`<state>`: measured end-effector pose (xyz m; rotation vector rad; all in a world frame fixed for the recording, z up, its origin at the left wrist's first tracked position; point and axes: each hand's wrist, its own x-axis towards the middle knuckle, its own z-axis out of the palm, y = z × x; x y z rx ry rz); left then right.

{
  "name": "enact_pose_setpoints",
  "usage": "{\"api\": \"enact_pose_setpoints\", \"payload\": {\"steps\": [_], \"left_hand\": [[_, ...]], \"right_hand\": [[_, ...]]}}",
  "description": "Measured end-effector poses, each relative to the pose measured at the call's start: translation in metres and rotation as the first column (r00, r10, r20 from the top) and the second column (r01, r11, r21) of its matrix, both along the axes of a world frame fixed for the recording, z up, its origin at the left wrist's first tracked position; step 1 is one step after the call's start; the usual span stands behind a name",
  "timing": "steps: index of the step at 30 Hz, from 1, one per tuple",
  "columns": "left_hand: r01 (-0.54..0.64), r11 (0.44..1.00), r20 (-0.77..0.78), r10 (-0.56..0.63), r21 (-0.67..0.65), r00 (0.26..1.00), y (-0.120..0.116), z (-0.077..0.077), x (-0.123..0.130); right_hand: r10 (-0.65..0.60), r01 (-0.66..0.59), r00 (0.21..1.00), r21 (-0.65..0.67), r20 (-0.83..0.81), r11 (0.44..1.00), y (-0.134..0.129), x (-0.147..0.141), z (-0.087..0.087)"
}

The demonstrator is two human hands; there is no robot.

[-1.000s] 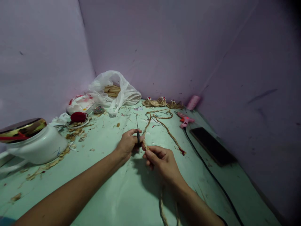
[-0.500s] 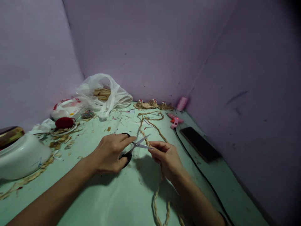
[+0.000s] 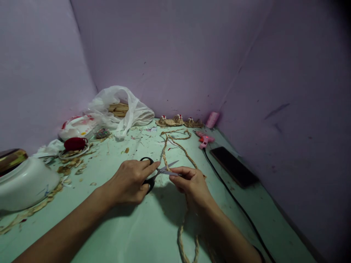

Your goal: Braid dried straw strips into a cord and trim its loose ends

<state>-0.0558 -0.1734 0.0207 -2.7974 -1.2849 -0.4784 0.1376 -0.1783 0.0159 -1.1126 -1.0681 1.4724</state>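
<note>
My left hand is closed on the black-handled scissors, fingers in the loops. The blades are spread and point right, reaching to the fingers of my right hand. My right hand pinches a braided straw cord, which lies between the spread blades. From the pinch the cord runs away from me in a long loop over the table. Another length hangs below my right hand and curls near the bottom edge of the view.
A pink glue gun with a black cable and a phone lie on the right. Small woven slippers and a pink spool stand at the back wall. Leftward are a plastic bag, a white pot and straw scraps.
The scissors have moved slightly right relative to the cord, so it sits deeper between the blades. My right hand has shifted a little left and the blades have closed somewhat.
</note>
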Motion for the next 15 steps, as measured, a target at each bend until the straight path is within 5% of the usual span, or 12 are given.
{"api": "enact_pose_setpoints", "payload": {"steps": [15], "left_hand": [[0.05, 0.987, 0.085, -0.037, -0.155, 0.996, -0.0008, 0.0012, 0.0022]], "right_hand": [[-0.012, 0.008, 0.998, 0.067, 0.061, 0.998, -0.0005, 0.0018, 0.0034]]}}
